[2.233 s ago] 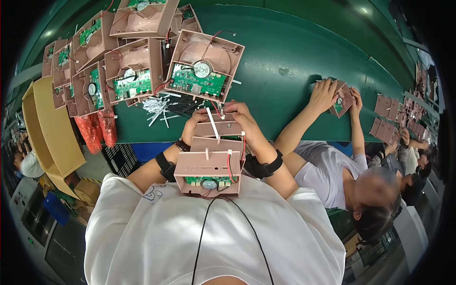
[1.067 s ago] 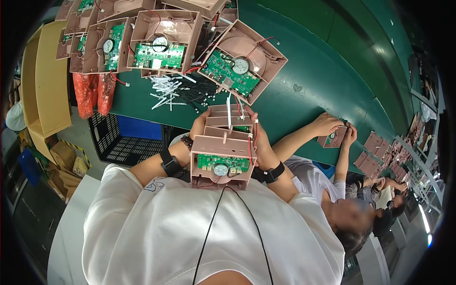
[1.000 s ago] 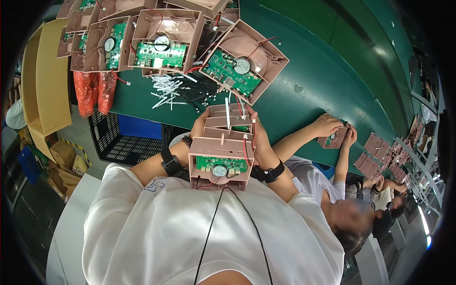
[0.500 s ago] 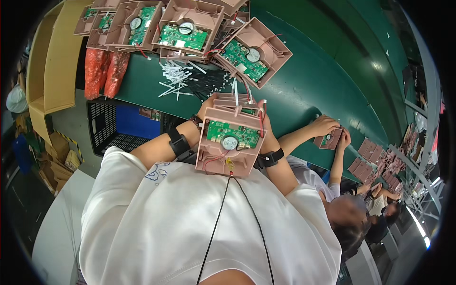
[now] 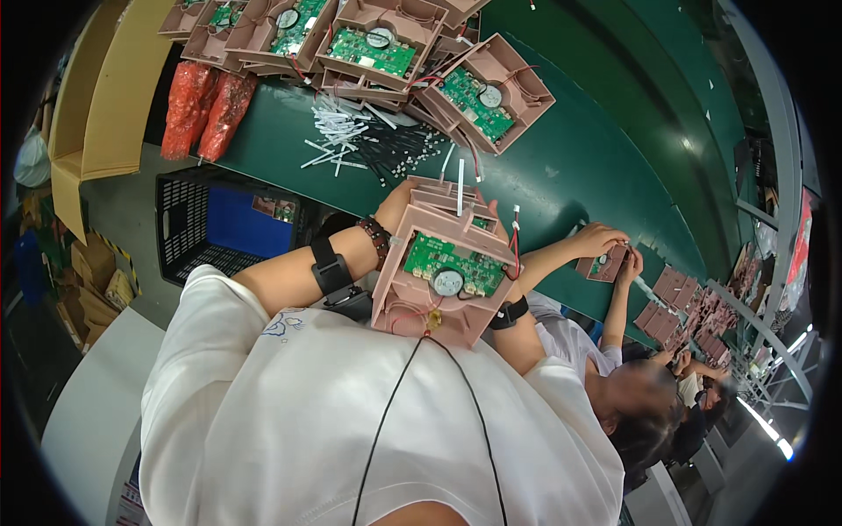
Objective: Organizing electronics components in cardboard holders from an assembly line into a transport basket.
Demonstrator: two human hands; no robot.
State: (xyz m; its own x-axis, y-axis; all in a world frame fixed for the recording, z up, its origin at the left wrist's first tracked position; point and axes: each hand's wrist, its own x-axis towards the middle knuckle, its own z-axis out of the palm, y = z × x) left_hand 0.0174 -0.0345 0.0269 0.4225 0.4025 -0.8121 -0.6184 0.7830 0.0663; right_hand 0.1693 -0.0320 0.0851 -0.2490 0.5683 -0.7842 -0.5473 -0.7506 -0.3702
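Close to my chest I carry a stack of pink plastic housings (image 5: 412, 302). The one nearest me shows a green circuit board (image 5: 438, 254), a round silver disc (image 5: 447, 281), and thin red and black wires. My left hand (image 5: 397, 202) grips the stack's far left side. On the opposite side, my right hand (image 5: 494, 209) holds it too, mostly hidden behind the housings; only a bit of its fingers shows. A white strip (image 5: 460, 186) sticks up from the stack, and a loose connector lead (image 5: 515, 230) hangs out at the right.
More pink housings with boards (image 5: 386, 44) are piled at the far side of the green table (image 5: 579, 114). White strips (image 5: 338, 127) and black cable ties (image 5: 395, 149) lie before them, beside red bags (image 5: 197, 110). A black crate (image 5: 171, 228) stands lower left. At right, a co-worker's hands (image 5: 605, 241) hold another housing.
The held stack has shifted a little to the right in the picture and tilted. Both hands keep their hold. The table and its piles also appear shifted as the view moves.
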